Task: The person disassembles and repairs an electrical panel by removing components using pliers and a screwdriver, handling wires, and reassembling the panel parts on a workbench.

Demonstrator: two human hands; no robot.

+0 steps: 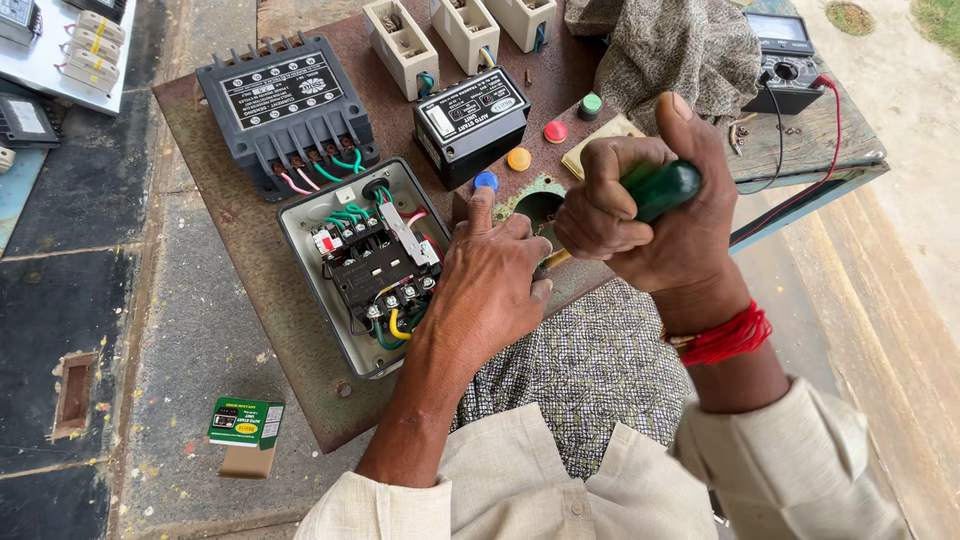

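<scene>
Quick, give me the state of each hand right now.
Left hand: open, holding nothing, resting flat on the metal panel beside the open switch box.
Right hand: closed around the green screwdriver.

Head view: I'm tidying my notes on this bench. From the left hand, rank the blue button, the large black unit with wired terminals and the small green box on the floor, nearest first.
Measured from the left hand:
1. Blue button, just above the fingertips on the rusty panel.
2. Large black unit, up and to the left, at the panel's far corner.
3. Small green box, down to the left, on the floor off the panel; only slightly farther than the black unit.
</scene>
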